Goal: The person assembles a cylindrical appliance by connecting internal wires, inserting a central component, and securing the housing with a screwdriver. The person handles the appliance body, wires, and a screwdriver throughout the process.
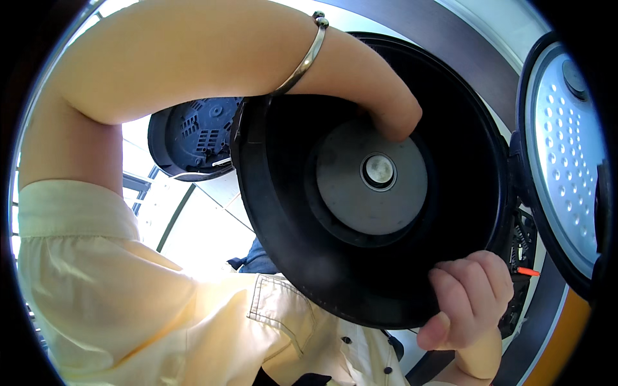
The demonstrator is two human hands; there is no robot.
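A black rice cooker body (290, 257) is tilted so that its opening faces me. Inside, at the bottom, lies a round grey heating plate (347, 199) with a silver button-shaped sensor (379, 169) in its middle. My left hand (394, 119), below a metal bangle on the wrist, reaches over the rim into the cooker, close to the plate's upper edge. Its fingers are hidden, so what they touch does not show. At the lower right, my right hand (473, 289) is closed round the cooker's rim, fingers inside and thumb toward me.
The hinged lid (566, 161), with a dimpled silver inner plate, stands swung out at the right. A dark plastic base cover (196, 135) with vent slots lies behind the cooker at the left. An orange piece (528, 271) sits beside dark parts near my right hand.
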